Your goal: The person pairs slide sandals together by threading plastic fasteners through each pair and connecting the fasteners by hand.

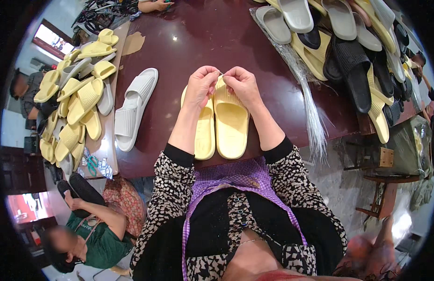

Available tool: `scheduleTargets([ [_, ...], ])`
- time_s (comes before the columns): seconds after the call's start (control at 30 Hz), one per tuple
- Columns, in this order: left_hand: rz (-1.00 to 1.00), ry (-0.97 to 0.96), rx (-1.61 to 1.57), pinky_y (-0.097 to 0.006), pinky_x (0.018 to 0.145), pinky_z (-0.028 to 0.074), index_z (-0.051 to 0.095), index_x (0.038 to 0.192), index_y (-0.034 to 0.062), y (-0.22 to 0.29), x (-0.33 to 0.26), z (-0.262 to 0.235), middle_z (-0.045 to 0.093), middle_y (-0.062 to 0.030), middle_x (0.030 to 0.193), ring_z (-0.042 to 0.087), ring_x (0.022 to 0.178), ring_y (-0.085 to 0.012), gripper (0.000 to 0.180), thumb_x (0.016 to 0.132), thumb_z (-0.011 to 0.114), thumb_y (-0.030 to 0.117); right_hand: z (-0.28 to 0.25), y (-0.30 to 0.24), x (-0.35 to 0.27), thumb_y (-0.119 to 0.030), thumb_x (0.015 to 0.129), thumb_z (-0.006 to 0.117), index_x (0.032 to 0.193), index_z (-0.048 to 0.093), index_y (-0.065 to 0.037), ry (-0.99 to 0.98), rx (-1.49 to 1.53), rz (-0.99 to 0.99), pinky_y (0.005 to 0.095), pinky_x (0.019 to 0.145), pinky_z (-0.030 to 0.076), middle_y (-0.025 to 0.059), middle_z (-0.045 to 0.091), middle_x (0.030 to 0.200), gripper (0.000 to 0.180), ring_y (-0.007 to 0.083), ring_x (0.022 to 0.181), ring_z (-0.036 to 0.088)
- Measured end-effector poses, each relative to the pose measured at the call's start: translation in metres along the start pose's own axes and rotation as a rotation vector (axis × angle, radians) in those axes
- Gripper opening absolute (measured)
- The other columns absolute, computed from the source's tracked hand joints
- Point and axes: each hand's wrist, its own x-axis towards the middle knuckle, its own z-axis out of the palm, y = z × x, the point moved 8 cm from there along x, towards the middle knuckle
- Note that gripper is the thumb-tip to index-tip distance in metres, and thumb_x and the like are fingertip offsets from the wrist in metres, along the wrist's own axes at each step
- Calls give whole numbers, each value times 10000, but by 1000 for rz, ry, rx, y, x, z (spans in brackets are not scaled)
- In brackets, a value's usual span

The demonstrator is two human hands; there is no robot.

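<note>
A pair of yellow slippers lies side by side on the table in front of me, open heels toward me. Over their toe ends, my left hand and my right hand are both closed in a pinch, fingertips nearly meeting. Something tiny and thin seems to be between the fingertips, too small to make out. My hands and wrists partly hide the ribbed straps. Left of them lies a pair of light grey slippers, one overlapping the other.
Yellow and grey slippers are heaped at the left. On the right are black, grey and yellow slippers and a bundle of clear plastic strands overhanging the dark red table. Green-handled scissors lie lower left. A co-worker holds black slippers.
</note>
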Motion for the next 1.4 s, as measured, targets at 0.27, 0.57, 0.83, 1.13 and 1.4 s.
scheduleTargets([
  [0.27,58,46,45,-158,412,331,601,866,44,0,0,-1,553,30,683,413,476,-11,14,854,608,47,-1,1,0,-49,826,611,793,592,-37,16,0,2,177,484,392,-18,559,644,40,34,529,499],
  [0.57,46,42,115,-162,414,330,617,859,37,-3,1,-4,565,32,696,418,488,-8,15,850,614,48,-2,0,-1,-41,822,598,779,589,-31,23,-20,-32,177,476,388,-20,551,635,45,31,529,495],
  [0.83,15,28,69,-163,427,315,628,806,42,-3,0,-2,551,36,661,418,491,-15,24,812,647,57,-2,-2,-3,-45,810,597,761,590,-26,9,-25,-36,188,506,389,-41,537,646,54,25,569,486],
  [1.13,-8,-15,93,-157,421,318,630,817,50,-6,-3,1,553,41,660,419,477,-15,21,818,646,63,-1,-3,-5,-52,816,605,765,588,-24,-9,-31,-51,187,510,393,-44,538,650,60,26,573,487],
  [1.4,56,47,30,-163,437,334,625,841,34,-1,0,-9,555,30,665,436,490,-21,51,834,636,83,7,-6,2,-42,833,603,829,619,-9,41,-36,-79,193,573,434,-31,568,696,37,38,630,520],
])
